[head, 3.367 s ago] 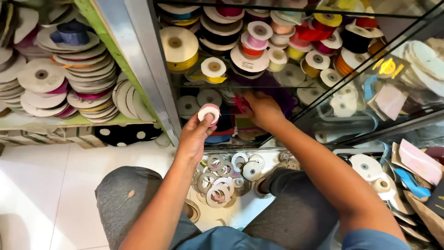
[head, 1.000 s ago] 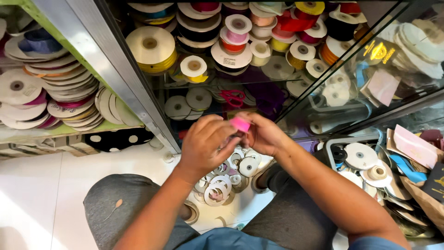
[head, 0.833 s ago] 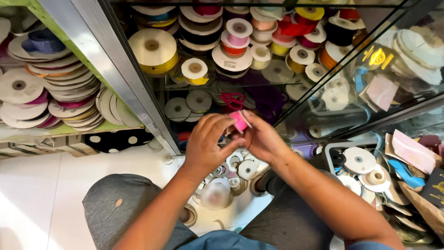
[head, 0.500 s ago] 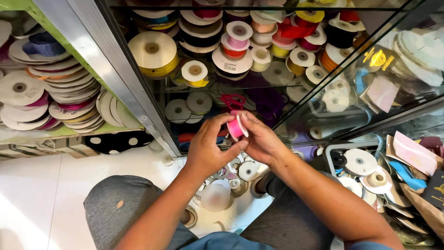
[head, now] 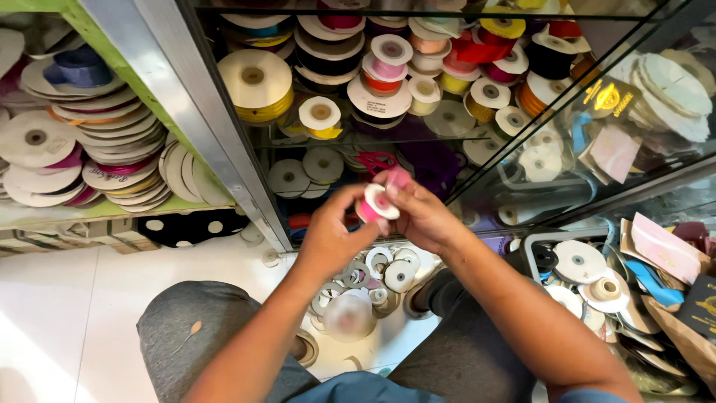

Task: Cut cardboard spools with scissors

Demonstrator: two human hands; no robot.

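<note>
while both grip it, left hand [head: 328, 239], right hand [head: 425, 216], pink ribbon spool [head: 375, 203], flat face tilted up toward camera

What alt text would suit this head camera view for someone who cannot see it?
Two hands, left hand and right hand, hold a small pink ribbon spool between them before a glass cabinet stacked with ribbon spools; more spools lie on the floor between the person's knees.
</note>
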